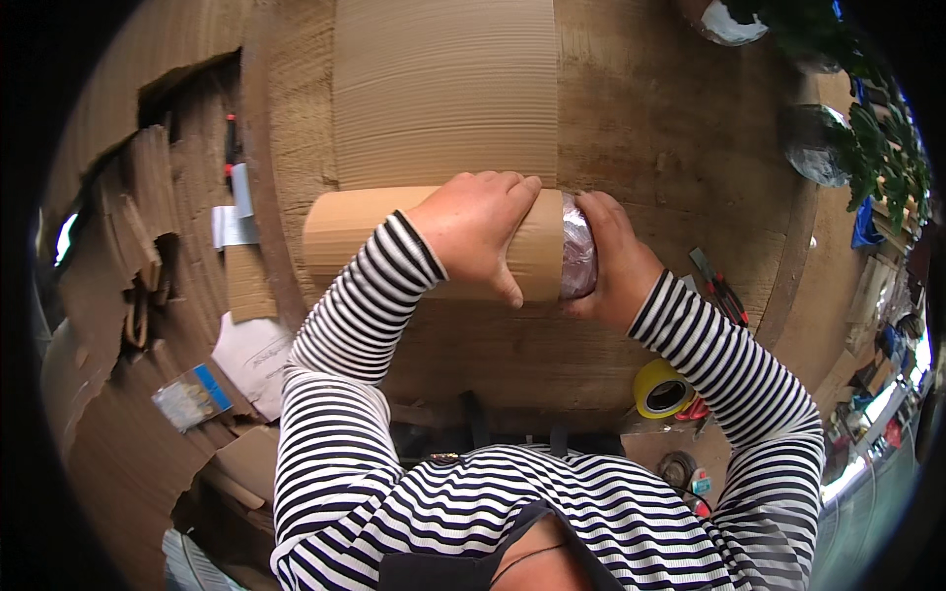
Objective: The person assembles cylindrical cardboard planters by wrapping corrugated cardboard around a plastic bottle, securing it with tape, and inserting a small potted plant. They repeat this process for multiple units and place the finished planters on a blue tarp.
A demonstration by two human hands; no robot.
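Observation:
A sheet of corrugated cardboard [443,98] runs away from me over the wooden table, and its near end is rolled around a cylindrical bundle. My left hand [476,229] presses on the rolled cardboard [340,219], fingers over its far side and thumb toward me. From the roll's right end sticks out a bundle wrapped in clear plastic [577,246], pinkish inside; what it holds I cannot make out. My right hand [623,261] grips this end, with its fingers on the far side and thumb on the near side.
Yellow tape [662,388] lies by my right forearm, near a red-handled cutting tool [724,294]. Cardboard pieces [148,217] are stacked at the left, with a small clear bag [192,397]. Clear-wrapped plants [820,146] stand at the far right.

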